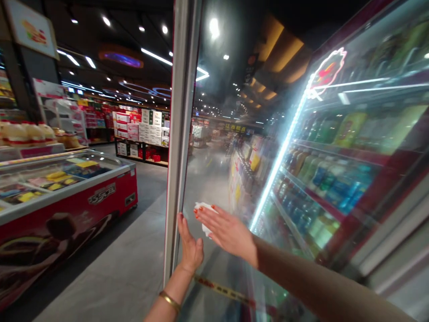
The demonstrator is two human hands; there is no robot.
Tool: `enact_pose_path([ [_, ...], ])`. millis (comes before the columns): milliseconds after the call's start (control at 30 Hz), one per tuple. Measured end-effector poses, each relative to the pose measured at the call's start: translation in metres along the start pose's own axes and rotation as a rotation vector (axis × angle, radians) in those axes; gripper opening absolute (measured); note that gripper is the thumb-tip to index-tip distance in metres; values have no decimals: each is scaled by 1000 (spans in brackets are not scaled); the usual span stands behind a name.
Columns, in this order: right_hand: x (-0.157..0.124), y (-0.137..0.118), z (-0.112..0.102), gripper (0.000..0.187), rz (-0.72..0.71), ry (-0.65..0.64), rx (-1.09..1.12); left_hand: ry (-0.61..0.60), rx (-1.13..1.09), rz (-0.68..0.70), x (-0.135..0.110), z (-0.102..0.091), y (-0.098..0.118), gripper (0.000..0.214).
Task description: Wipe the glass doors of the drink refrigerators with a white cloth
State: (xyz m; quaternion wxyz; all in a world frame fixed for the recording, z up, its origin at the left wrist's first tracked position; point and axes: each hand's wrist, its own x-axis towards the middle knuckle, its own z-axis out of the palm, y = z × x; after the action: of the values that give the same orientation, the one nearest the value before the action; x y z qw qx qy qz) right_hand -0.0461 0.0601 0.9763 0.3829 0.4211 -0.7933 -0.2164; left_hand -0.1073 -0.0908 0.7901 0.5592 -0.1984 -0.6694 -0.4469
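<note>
An open glass fridge door (214,134) swings out in front of me, its pale frame edge (177,134) upright at centre. My right hand (228,230) lies flat on the glass, fingers stretched out, pressing a white cloth (203,212) against the pane. My left hand (189,246) rests beside it near the door's frame edge, fingers straight and together, palm toward the glass, with a gold bangle (170,300) on the wrist.
The lit fridge (335,170) on the right holds shelves of bottled drinks. A red chest freezer (67,201) stands on the left across a grey tiled aisle (127,264). Stacked boxes on shelving (144,129) fill the back of the store.
</note>
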Motion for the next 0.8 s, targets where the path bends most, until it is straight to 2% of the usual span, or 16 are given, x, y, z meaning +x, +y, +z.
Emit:
enact_pose_path([
  [33,-21,10,-13,63,54,21,-47,-12,4,8,1,-1,0,80],
  [100,-53,44,-49,73,277,100,-193,-35,24,19,3,-2,1,79],
  [167,-64,79,-81,85,588,228,-387,-57,54,18,7,-2,4,77],
  [200,-62,89,-89,89,720,294,-452,-67,68,13,9,-3,6,76],
  [233,-58,90,-91,90,793,348,-476,-76,80,7,13,-4,9,75],
  [300,-49,68,-76,85,764,395,-432,-87,95,0,20,-6,18,76],
  [367,-52,30,-50,72,542,376,-368,-96,97,10,28,-8,27,78],
  [433,-75,2,-31,58,395,309,-367,-109,95,45,36,-8,34,82],
  [500,-114,0,-34,57,454,304,-395,-130,99,84,44,-5,38,85],
  [600,-162,33,-69,77,794,384,-470,-135,133,104,52,4,38,86],
  [667,-163,47,-84,81,1008,451,-473,-109,163,99,54,7,38,87],
  [700,-156,45,-83,80,1061,467,-456,-96,174,98,54,7,37,88],
  [733,-145,37,-77,77,1081,476,-418,-90,184,99,54,6,38,89],
  [800,-129,6,-54,76,930,420,-380,-99,195,107,54,2,38,89],
])
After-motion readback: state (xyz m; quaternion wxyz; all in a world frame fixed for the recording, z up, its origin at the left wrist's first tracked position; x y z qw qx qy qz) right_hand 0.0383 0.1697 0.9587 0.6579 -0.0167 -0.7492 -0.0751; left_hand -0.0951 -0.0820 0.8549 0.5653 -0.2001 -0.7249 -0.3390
